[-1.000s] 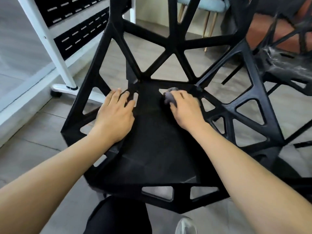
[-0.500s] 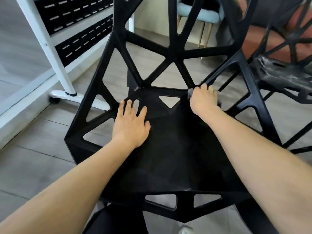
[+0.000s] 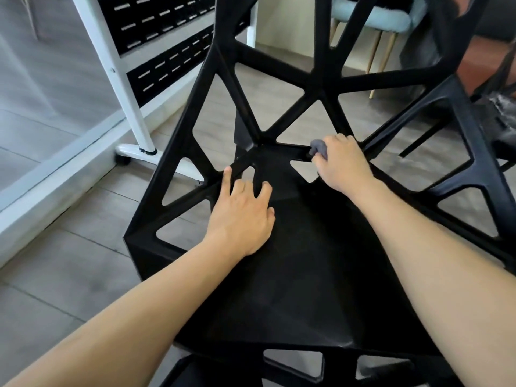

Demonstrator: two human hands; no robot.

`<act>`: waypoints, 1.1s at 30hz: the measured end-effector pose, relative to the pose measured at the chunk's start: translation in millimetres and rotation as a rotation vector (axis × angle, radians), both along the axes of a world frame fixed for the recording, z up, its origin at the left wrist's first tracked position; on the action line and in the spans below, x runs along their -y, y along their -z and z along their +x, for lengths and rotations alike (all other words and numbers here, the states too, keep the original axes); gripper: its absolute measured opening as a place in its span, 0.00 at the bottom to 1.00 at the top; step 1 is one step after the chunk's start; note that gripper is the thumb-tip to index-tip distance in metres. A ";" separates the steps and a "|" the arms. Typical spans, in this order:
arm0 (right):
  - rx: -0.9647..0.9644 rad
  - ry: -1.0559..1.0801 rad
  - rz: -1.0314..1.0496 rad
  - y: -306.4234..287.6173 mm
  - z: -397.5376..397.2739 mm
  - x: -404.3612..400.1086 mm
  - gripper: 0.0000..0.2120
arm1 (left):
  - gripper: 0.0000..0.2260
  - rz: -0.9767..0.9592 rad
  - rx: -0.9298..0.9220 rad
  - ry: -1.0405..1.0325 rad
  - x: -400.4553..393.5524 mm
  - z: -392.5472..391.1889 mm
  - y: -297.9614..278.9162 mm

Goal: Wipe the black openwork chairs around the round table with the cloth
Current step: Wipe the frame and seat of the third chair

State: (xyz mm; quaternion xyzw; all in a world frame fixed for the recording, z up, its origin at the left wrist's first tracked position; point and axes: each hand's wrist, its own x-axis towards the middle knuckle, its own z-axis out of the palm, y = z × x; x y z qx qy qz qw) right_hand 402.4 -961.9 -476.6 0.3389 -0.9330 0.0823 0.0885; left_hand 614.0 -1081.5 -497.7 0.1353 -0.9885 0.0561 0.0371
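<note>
Slid leftward along the chair seat's rear edge since half a second before: right hand, grip clamped on grey cloth. Left hand flat, fingers apart, on seat. No readable writing.

**Around the edges: rack, teal seat, tiled floor**

A white-framed rack with black slotted panels is standing at upper left, its foot resting on the grey tiled floor. A teal upholstered chair on thin golden legs is showing at the upper right.
</note>
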 end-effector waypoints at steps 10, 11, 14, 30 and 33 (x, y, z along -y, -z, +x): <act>0.031 -0.122 -0.105 6.0 48.8 110.8 0.15 | 0.23 0.082 -0.064 0.000 8.0 0.8 -1.3; 0.056 -0.145 -0.141 8.5 48.4 107.8 0.14 | 0.22 0.093 -0.058 -0.003 7.5 0.8 -1.6; 0.177 -0.290 -0.241 13.3 51.2 88.5 0.11 | 0.20 0.116 -0.060 -0.002 6.9 0.4 -5.1; 0.328 -0.629 -0.147 14.9 134.3 5.0 0.18 | 0.13 -0.039 -0.250 -0.089 19.5 109.7 -25.3; 0.334 -0.687 -0.109 11.9 133.7 -21.0 0.17 | 0.13 -0.024 -0.237 -0.096 15.6 110.3 -22.7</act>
